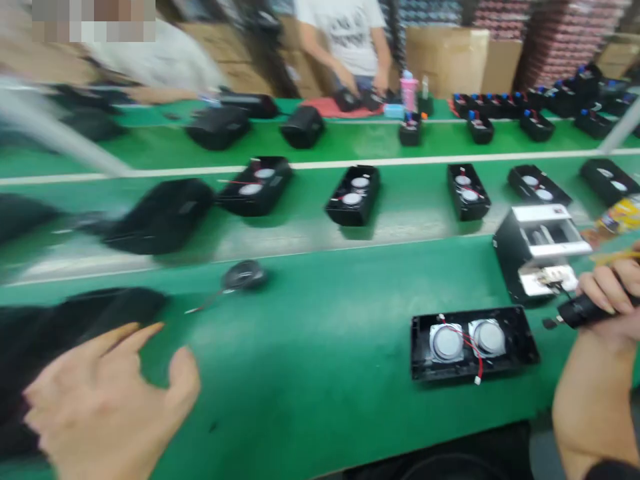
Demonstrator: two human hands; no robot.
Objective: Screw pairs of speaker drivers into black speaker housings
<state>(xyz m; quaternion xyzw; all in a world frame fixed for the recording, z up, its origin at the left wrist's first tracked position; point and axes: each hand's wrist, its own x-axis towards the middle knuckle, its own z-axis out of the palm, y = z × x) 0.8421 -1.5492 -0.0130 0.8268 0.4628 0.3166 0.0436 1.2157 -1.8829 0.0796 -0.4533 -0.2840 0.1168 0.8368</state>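
Note:
My left hand [113,400], blurred, is open with thumb and fingers apart, over the edge of some dark casings [95,313] at the lower left. Gripped in my right hand [613,293] at the right edge is a black electric screwdriver [583,310], its tip pointing left. Left of that tip, a black speaker housing [423,347] lies open side up on the green bench. Two round white-backed speakers [447,342] sit inside it, with red wires across them. A loose speaker [244,275] with a thin wire rests beyond my left hand.
A black and white box-shaped device [535,233] stands behind the housing. Beyond it, several open speaker housings [353,193] are spread along a green belt [410,180]. Across the belt, a person [345,40] handles black parts. Slanted pale posts [65,127] rise at both sides.

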